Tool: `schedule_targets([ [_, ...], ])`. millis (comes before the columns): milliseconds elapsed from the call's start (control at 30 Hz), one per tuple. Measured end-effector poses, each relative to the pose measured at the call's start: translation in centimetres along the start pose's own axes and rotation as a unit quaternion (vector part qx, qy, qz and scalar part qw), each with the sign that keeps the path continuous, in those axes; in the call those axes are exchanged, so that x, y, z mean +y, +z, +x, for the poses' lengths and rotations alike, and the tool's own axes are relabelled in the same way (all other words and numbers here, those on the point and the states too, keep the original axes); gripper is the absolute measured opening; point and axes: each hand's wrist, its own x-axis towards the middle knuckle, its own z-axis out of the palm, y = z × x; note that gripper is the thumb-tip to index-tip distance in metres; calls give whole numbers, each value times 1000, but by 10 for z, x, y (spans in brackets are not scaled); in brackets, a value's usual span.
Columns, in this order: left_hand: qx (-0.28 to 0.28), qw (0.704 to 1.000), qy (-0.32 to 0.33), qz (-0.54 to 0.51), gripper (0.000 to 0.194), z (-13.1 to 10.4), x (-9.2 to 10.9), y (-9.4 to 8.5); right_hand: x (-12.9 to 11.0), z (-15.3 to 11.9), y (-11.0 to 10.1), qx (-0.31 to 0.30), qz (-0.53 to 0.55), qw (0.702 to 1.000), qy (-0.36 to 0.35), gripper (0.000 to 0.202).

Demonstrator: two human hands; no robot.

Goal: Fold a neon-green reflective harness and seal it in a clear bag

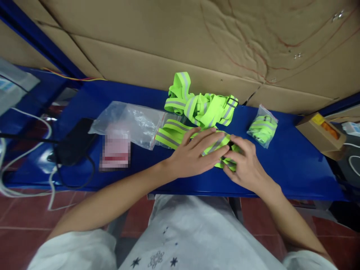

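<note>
My left hand point(194, 155) lies over a neon-yellow reflective strap point(170, 137) with a grey stripe. Its fingers reach across the band toward the right, and the thumb is hidden beneath. At the strap's right end, my right hand point(247, 163) grips it with bent fingers, close to a small dark part that I cannot make out clearly. The fingertips of both hands nearly meet there. Just beyond them, a loose heap of similar reflective straps point(201, 107) with a black buckle point(232, 102) rests on the blue table point(292, 157).
Clear plastic bags point(135, 120) lie left of the strap, beside a blurred pink-and-red packet point(115, 153). Farther left are a black device point(75, 144) and white cables point(50, 131). A bagged strap point(263, 127) and a small cardboard box point(320, 135) stand right. Cardboard point(168, 52) walls the back.
</note>
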Motion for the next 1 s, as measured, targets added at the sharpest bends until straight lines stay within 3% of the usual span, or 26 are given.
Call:
schedule_targets([
  [100, -81, 996, -32, -20, 37, -2, -10, 2, 1, 16, -4, -2, -12, 996, -85, 40],
  [300, -169, 983, -46, -46, 38, 1, -13, 2, 10, 16, 10, -42, -22, 993, -108, 23],
  [433, -155, 987, -42, -27, 43, 2, -5, 2, 15, 8, 18, -20, 0, 993, -114, 24],
  [667, -134, 989, -67, -12, 22, 6, -9, -2, 8, 13, 8, 43, -34, 984, -170, 19],
  [867, -178, 984, -6, -13, 29, 8, -21, -9, 5, 15, 6, 4, -9, 983, -184, 19],
  [1000, -185, 982, 28, 18, 24, 4, -26, -9, 10, 12, 4, -19, 21, 985, -173, 19],
])
